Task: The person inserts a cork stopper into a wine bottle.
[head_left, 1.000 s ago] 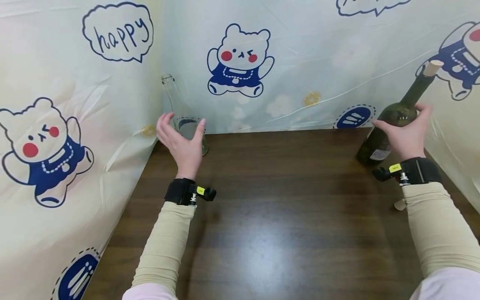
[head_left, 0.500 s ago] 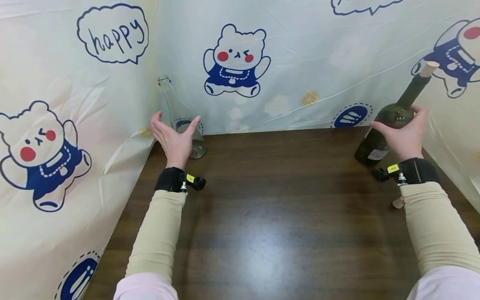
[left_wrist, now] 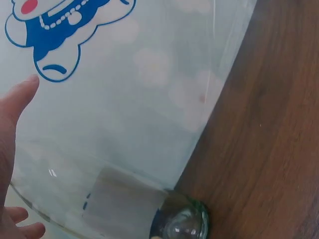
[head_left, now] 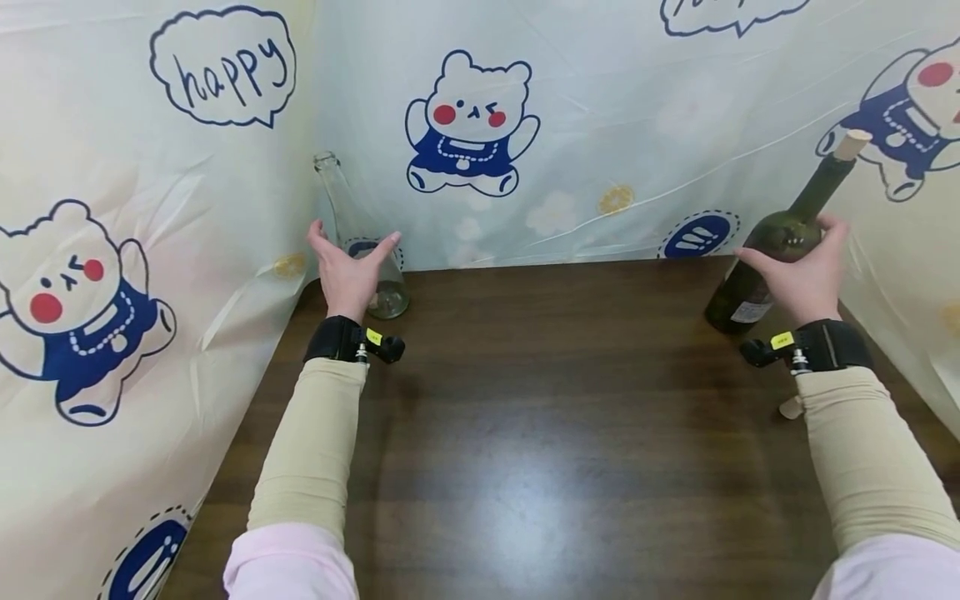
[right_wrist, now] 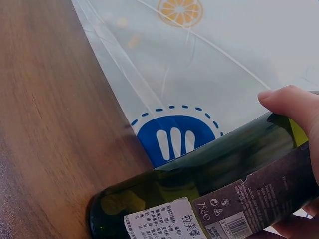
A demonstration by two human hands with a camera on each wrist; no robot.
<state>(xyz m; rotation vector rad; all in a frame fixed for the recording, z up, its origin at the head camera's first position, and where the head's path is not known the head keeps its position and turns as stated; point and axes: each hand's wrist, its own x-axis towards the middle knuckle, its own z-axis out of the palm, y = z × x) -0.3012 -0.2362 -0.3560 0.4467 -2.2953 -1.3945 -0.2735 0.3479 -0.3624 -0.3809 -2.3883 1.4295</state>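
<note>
A clear glass bottle [head_left: 388,293] with an uncovered mouth stands upright at the back left of the table. My left hand [head_left: 347,271] is right at it, thumb and fingers spread to either side; in the left wrist view the thumb [left_wrist: 20,97] stands off the glass [left_wrist: 124,199]. At the back right stands a dark green wine bottle [head_left: 780,237], a cork [head_left: 853,144] in its neck. My right hand [head_left: 808,275] grips its body, the thumb across the near side and the fingers round the right. The right wrist view shows its labels [right_wrist: 224,209].
A loose cork [head_left: 791,407] lies on the brown wooden table [head_left: 547,400] beside my right forearm. A printed cloth [head_left: 592,125] with cartoon bears hangs along the back and both sides, right behind the bottles.
My left hand has moved forward and slightly left, closer in around the clear bottle. The right hand keeps its place on the wine bottle; the head view has shifted a little.
</note>
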